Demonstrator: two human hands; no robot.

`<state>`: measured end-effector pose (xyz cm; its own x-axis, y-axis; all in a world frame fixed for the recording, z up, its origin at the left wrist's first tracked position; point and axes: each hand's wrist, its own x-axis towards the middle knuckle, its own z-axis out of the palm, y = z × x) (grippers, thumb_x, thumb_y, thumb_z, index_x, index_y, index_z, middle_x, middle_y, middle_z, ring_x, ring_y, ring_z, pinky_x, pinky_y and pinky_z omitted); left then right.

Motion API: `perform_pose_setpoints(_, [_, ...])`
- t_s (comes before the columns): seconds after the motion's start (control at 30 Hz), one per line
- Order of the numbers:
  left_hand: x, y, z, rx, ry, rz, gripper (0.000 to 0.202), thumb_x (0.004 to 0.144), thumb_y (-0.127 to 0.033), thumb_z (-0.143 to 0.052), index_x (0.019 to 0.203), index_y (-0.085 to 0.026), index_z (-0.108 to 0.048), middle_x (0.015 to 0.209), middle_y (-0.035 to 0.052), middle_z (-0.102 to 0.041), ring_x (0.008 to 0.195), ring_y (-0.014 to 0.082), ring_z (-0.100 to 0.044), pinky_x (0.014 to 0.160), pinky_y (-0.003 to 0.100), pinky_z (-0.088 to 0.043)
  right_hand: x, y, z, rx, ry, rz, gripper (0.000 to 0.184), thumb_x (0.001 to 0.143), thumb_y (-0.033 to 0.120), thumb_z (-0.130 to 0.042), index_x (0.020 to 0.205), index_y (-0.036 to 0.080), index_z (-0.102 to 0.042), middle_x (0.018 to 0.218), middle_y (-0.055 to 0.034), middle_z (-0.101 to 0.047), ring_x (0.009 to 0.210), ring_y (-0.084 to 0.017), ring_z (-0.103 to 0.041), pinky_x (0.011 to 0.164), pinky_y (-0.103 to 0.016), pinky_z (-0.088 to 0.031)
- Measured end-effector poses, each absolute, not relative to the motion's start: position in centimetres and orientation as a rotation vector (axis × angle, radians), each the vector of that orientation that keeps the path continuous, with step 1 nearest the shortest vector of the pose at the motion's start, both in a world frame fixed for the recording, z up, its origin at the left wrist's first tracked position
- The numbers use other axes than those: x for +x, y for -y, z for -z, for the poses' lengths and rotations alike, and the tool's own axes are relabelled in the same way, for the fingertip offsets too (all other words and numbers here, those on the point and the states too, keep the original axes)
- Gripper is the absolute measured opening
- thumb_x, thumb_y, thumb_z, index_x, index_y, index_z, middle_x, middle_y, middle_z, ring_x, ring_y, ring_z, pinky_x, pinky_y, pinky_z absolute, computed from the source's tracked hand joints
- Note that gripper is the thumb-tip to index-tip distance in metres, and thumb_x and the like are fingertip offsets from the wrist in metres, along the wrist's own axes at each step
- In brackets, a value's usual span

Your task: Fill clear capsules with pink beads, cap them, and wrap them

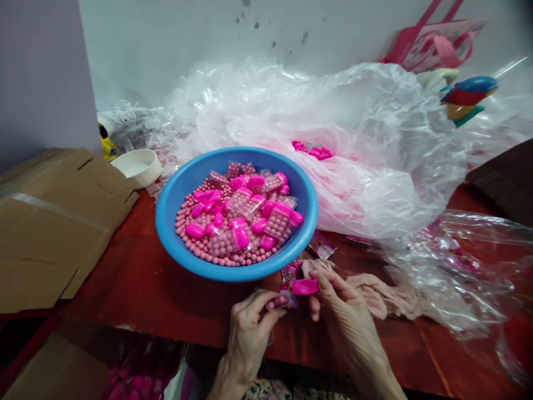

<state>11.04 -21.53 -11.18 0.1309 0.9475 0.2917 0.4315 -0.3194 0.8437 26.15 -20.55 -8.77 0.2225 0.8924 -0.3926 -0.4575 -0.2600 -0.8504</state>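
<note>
A blue plastic bowl (175, 222) stands on the red table and holds small pink beads, bright pink capsule-shaped caps and several filled clear packets. Just in front of its near rim, my left hand (249, 333) pinches a small clear packet (278, 301) of pink beads. My right hand (347, 319) is closed on a bright pink cap (305, 286) held right against the top of that packet. A printed pink wrapper (290, 273) shows just behind the two hands.
A big heap of crumpled clear plastic sheet (375, 155) fills the back and right, with more pink pieces (312, 150) inside. Flattened cardboard (50, 228) lies at left, a white tape roll (139, 165) behind it. Beige cloth (387, 297) lies by my right hand. Toys (462, 97) stand far right.
</note>
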Motion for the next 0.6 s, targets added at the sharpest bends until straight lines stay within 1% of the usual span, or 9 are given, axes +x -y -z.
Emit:
perform_pose_setpoints(0.1, [10.98,21.52,11.04,1.835,-1.308,-1.188,0.004,0.082,-0.015,-0.065,0.082,-0.014,-0.068,0.071,0.0038,-0.071,0.062,0.0136,-0.067,0.058,0.017,-0.052,26.54,20.44,8.77,-1.270,0.516,-1.388,0.045,0.053,0.050,-0.085,0.075,0.016,-0.065,0.045,0.0028,-0.059,0.038,-0.007,-0.050,0.041,-0.016,-0.041])
perform_pose_setpoints(0.17, [10.98,21.51,10.88,1.854,-1.291,-1.209,0.007,0.083,-0.019,-0.064,0.084,-0.013,-0.069,0.072,0.0048,-0.071,0.063,0.0141,-0.067,0.059,0.018,-0.053,26.56,20.60,8.87,-1.297,0.583,-1.412,0.041,0.053,0.046,-0.085,0.072,0.016,-0.066,0.044,0.0012,-0.060,0.038,-0.009,-0.052,0.041,-0.019,-0.044])
perform_pose_setpoints(0.23, [10.98,21.47,10.74,1.885,-1.264,-1.223,0.012,0.086,-0.022,-0.060,0.085,-0.013,-0.069,0.073,0.0061,-0.072,0.065,0.0145,-0.068,0.063,0.019,-0.054,26.50,20.87,8.93,-1.326,0.678,-1.417,0.035,0.056,0.043,-0.084,0.072,0.016,-0.069,0.044,0.0007,-0.060,0.037,-0.010,-0.053,0.040,-0.020,-0.044])
perform_pose_setpoints(0.3, [10.92,21.38,10.69,1.920,-1.242,-1.239,0.016,0.089,-0.022,-0.056,0.086,-0.012,-0.068,0.076,0.0079,-0.072,0.069,0.0151,-0.069,0.068,0.019,-0.054,26.48,21.11,8.89,-1.349,0.794,-1.376,0.027,0.060,0.039,-0.083,0.072,0.017,-0.071,0.049,0.0003,-0.063,0.039,-0.010,-0.053,0.041,-0.019,-0.043])
perform_pose_setpoints(0.43, [10.73,21.16,10.81,1.988,-1.235,-1.273,0.017,0.090,-0.018,-0.052,0.088,-0.011,-0.068,0.080,0.0111,-0.073,0.074,0.0173,-0.070,0.072,0.022,-0.055,26.67,21.22,8.72,-1.341,1.085,-1.236,0.010,0.066,0.030,-0.080,0.066,0.021,-0.075,0.063,-0.0005,-0.068,0.058,-0.011,-0.059,0.056,-0.019,-0.047])
perform_pose_setpoints(0.5, [10.63,21.05,10.85,2.014,-1.231,-1.273,0.017,0.090,-0.015,-0.052,0.089,-0.011,-0.068,0.080,0.0115,-0.074,0.074,0.0182,-0.070,0.073,0.024,-0.056,26.81,21.17,8.75,-1.316,1.225,-1.207,0.008,0.071,0.031,-0.076,0.069,0.023,-0.076,0.065,-0.0002,-0.068,0.061,-0.012,-0.060,0.060,-0.020,-0.047])
perform_pose_setpoints(0.6, [10.46,20.88,10.87,2.028,-1.218,-1.245,0.018,0.090,-0.014,-0.051,0.090,-0.013,-0.068,0.079,0.0100,-0.073,0.072,0.0174,-0.070,0.070,0.023,-0.056,26.96,21.11,8.90,-1.316,1.392,-1.164,0.012,0.079,0.033,-0.069,0.075,0.025,-0.076,0.066,0.0006,-0.068,0.060,-0.013,-0.060,0.058,-0.022,-0.047])
